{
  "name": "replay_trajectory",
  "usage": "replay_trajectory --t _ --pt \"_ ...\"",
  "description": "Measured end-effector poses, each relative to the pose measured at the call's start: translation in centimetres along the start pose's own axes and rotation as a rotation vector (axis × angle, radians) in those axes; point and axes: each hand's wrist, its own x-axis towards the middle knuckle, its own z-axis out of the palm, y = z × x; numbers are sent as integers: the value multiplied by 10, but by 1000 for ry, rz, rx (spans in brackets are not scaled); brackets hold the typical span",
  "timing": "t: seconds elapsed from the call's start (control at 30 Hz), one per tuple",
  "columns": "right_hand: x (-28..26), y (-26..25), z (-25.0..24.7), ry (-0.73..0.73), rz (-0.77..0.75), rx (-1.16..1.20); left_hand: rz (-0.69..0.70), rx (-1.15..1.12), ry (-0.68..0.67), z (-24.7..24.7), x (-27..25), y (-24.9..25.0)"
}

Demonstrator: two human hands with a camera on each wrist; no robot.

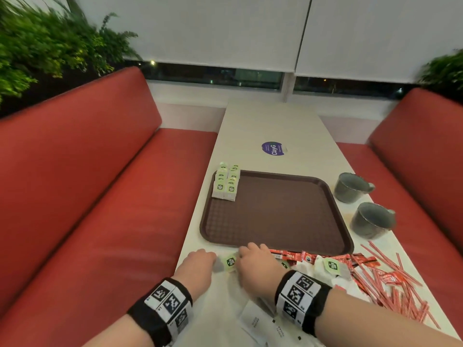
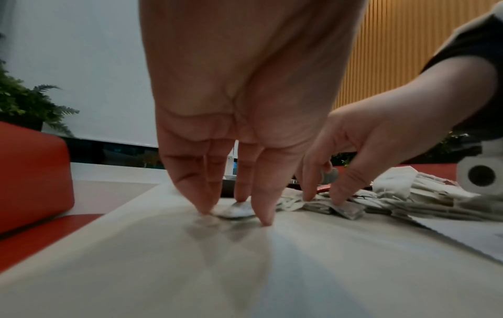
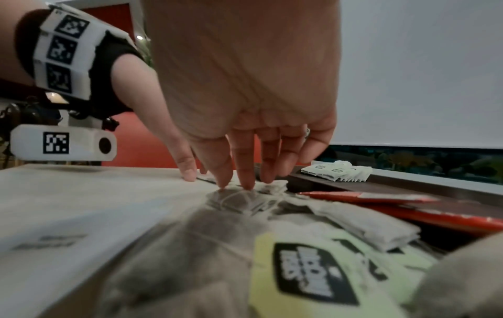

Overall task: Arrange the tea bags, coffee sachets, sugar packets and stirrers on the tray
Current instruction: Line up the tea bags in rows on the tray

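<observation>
A brown tray [image 1: 275, 214] lies mid-table, with two rows of green-tagged tea bags [image 1: 226, 182] in its far left corner, also seen in the right wrist view [image 3: 337, 172]. Both hands sit just in front of the tray's near edge. My left hand [image 1: 213, 257] points its straight fingers down, tips on the table either side of a loose tea bag [image 2: 238, 212]. My right hand [image 1: 244, 251] presses straight fingers [image 3: 246, 182] onto a tea bag [image 3: 234, 199] at the edge of the loose pile [image 1: 330, 266]. Red coffee sachets [image 1: 285, 254], red-white stirrers [image 1: 390, 279] and white sugar packets [image 1: 258, 319] lie nearby.
Two grey cups [image 1: 350, 187] [image 1: 370, 220] stand right of the tray near the table edge. A purple round sticker [image 1: 273, 148] is on the table beyond the tray. Red bench seats [image 1: 112, 209] flank the narrow table. Most of the tray floor is bare.
</observation>
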Motion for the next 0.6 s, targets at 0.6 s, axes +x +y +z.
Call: replay_trajectory --t 0.6 --pt "17 -1 -11 -13 34 31 64 136 -11 0 -13 -9"
